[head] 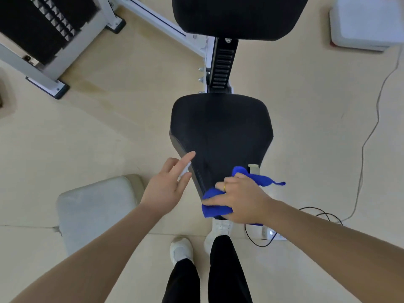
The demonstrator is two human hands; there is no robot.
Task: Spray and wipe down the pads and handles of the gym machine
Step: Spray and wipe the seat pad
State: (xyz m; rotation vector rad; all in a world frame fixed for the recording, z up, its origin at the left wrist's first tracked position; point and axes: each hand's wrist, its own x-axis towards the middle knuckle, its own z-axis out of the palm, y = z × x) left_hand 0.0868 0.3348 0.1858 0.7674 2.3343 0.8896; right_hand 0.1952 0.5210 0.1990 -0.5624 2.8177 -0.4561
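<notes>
The black seat pad of the gym machine is in the middle of the view, with the black back pad above it. My right hand presses a blue cloth onto the seat's narrow front end. My left hand is at the seat's front left edge, fingers stretched out and apart, its index fingertip touching the pad. A small pale piece shows between its fingers; it looks like a seat bracket. No spray bottle is in view.
A white frame with a black weight stack stands at the top left. A grey padded bench is beside my left arm. Cables and a power strip lie on the floor at the right. My feet stand under the seat's front.
</notes>
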